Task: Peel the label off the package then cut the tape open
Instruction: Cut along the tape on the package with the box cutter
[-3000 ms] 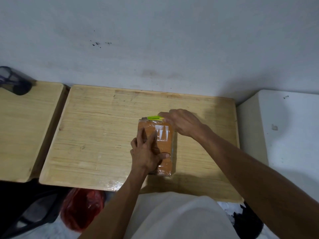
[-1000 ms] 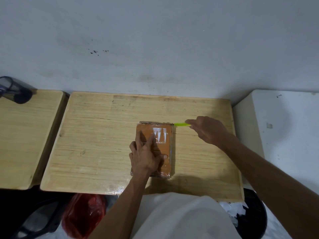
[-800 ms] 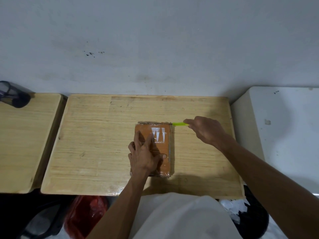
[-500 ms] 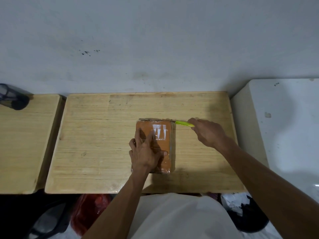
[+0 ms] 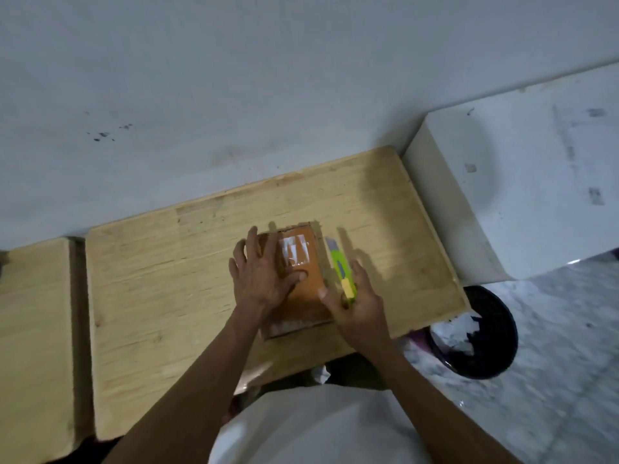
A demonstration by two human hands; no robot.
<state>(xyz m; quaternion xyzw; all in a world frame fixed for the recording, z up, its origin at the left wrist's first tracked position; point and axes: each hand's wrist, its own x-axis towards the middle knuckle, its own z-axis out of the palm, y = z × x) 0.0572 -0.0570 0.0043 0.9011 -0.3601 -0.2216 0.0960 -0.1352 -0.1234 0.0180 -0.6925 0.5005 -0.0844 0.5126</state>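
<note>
A small orange-brown taped package (image 5: 306,272) lies flat on a wooden table (image 5: 160,283), with a torn white label remnant (image 5: 294,251) on its top. My left hand (image 5: 259,274) presses down on the package's left half, fingers spread. My right hand (image 5: 356,304) holds a green and yellow utility knife (image 5: 341,271) that lies along the package's right long edge, its tip pointing away from me. The blade tip is blurred.
A second wooden table (image 5: 33,329) adjoins on the left. A white box-like unit (image 5: 509,182) stands to the right against the wall. A black waste bin (image 5: 482,333) with paper scraps sits on the floor at the table's right front corner.
My right hand has carried the knife from the package's far edge round to its right side, now aligned lengthwise. The camera view has tilted. My left hand has stayed on the package.
</note>
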